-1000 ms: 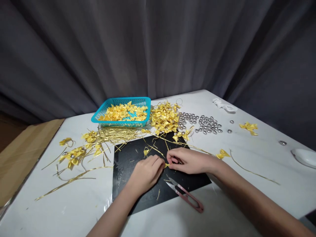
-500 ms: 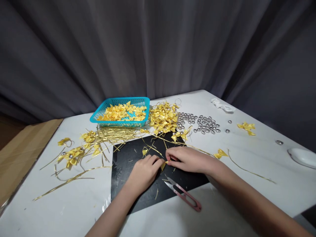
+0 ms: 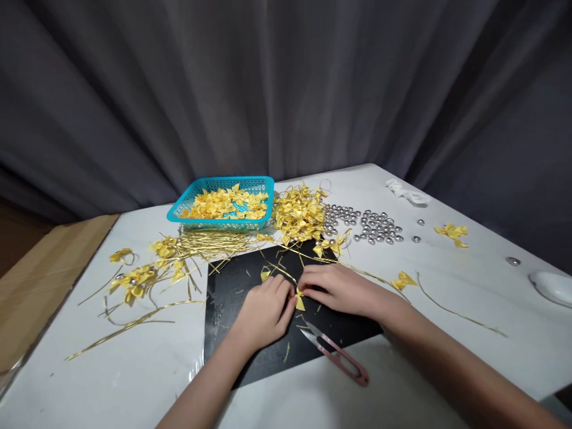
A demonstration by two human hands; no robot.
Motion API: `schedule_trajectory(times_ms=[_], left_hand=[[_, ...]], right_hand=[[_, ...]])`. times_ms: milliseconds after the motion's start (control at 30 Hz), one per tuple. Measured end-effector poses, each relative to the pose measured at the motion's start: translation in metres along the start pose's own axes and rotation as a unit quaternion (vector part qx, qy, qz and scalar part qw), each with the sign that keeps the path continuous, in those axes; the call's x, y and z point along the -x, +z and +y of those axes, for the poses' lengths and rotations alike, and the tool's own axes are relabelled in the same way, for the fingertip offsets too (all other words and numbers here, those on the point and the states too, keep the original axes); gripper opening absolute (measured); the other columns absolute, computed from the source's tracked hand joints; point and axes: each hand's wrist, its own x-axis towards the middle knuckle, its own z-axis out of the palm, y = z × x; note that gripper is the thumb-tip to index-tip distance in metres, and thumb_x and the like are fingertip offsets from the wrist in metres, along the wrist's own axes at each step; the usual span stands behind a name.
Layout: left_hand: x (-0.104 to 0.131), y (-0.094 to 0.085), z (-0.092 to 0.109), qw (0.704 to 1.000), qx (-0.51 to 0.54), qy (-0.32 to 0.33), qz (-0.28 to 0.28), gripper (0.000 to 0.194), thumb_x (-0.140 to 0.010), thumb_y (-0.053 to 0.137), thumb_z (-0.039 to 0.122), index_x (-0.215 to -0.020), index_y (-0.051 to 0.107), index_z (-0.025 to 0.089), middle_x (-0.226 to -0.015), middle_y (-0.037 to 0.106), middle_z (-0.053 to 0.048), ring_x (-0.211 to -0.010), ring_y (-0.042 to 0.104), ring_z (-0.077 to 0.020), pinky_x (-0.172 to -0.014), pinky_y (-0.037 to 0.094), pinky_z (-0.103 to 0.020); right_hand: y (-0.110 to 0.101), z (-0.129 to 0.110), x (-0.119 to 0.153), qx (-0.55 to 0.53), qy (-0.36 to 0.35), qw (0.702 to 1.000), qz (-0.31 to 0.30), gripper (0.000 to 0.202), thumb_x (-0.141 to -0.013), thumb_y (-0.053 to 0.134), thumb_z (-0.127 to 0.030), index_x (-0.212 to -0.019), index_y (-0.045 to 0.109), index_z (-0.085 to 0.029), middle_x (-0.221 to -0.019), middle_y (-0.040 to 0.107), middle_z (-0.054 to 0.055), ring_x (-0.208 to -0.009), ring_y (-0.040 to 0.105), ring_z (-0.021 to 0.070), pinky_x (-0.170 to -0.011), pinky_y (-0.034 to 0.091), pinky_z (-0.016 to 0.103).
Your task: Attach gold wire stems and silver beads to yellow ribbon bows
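Observation:
A small yellow ribbon bow (image 3: 300, 301) is pinched between my two hands above the black mat (image 3: 223, 342). My left hand (image 3: 267, 310) is closed, its fingertips at the bow's left side. From the right, my right hand (image 3: 333, 287) grips the bow's upper part between thumb and fingers. Pink-handled thread snips (image 3: 337, 356) lie just below the hands, blades apart and pointing up-left. Another yellow ribbon piece (image 3: 265, 274) rests on the mat beyond my left hand. Bits of gold wire are scattered about the mat.
A blue basket (image 3: 221, 224) of yellow ribbon pieces stands at the back. Near it are a gold wire bundle (image 3: 212, 243), a heap of yellow bows (image 3: 298, 211) and silver teardrop beads (image 3: 379, 227). More bows (image 3: 134, 281) lie left; a white dish (image 3: 554, 289) sits right.
The bow between my hands has turned, and more of it shows now. My left thumb has moved downward, away from the fingertips. The view has shifted slightly.

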Motion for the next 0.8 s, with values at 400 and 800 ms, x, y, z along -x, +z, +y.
schedule_trajectory(times_ms=[400, 800], left_hand=[[0.0023, 0.0001, -0.0001, 0.997, 0.057, -0.041, 0.02, 0.009, -0.087, 0.042, 0.024, -0.085, 0.051, 0.022, -0.087, 0.06, -0.002, -0.079, 0.059, -0.0178, -0.067, 0.046, -0.028], [0.0043, -0.0013, 0.0005, 0.999, 0.035, -0.032, 0.022, 0.012, -0.088, 0.041, 0.026, -0.085, 0.051, 0.02, -0.084, 0.06, -0.003, -0.077, 0.058, -0.0186, -0.065, 0.045, -0.029]], right_hand=[[0.0054, 0.0061, -0.0013, 0.018, -0.026, 0.999, 0.027, 0.025, -0.091, 0.043, -0.021, -0.105, 0.063, -0.021, -0.104, 0.058, 0.005, -0.087, 0.059, 0.0139, -0.072, 0.041, 0.024], [0.0061, 0.0029, -0.001, 0.028, 0.002, 1.0, -0.004, 0.015, -0.09, 0.038, -0.019, -0.091, 0.053, -0.016, -0.092, 0.056, 0.004, -0.075, 0.056, 0.0136, -0.063, 0.038, 0.024]])
